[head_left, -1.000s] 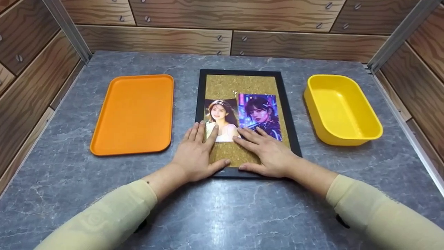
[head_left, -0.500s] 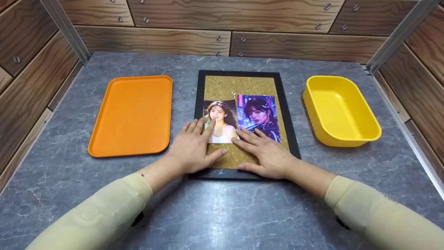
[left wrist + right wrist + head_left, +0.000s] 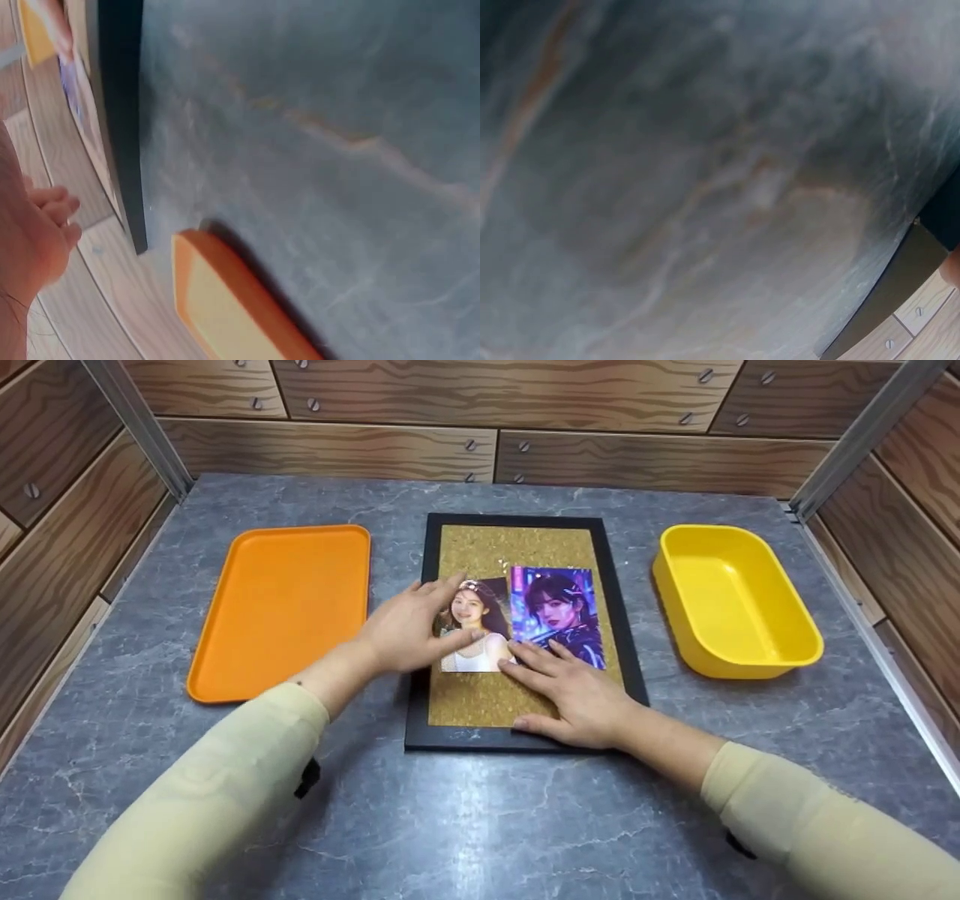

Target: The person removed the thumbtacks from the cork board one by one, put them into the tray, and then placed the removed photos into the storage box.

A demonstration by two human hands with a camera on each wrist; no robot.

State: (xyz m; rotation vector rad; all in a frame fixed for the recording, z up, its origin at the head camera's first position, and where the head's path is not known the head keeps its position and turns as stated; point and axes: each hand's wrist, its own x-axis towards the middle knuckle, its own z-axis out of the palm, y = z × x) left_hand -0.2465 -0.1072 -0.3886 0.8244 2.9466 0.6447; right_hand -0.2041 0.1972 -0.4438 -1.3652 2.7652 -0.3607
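A cork board (image 3: 465, 701) in a black frame (image 3: 510, 739) lies flat in the middle of the table. Two photo prints rest side by side on the cork: a portrait photo in white (image 3: 480, 656) on the left and a purple neon portrait (image 3: 559, 607) on the right. My right hand (image 3: 574, 690) lies spread on the board, its fingertips at the lower edges of both prints. Over the frame's left side is my left hand (image 3: 409, 626), fingers extended and overlapping the left print in the head view. The left wrist view shows that hand (image 3: 37, 236) holding nothing.
To the left lies a shallow orange tray (image 3: 292, 607), partly behind the left forearm. A deep yellow bin (image 3: 742, 607) stands to the right. Small shiny bits (image 3: 502, 562) show on the cork above the prints. Wood-patterned walls (image 3: 420, 450) surround the grey table (image 3: 480, 825).
My left hand has moved up and left from the board's lower part, uncovering the frame's lower left corner. The right hand stays in place, and both prints lie as before.
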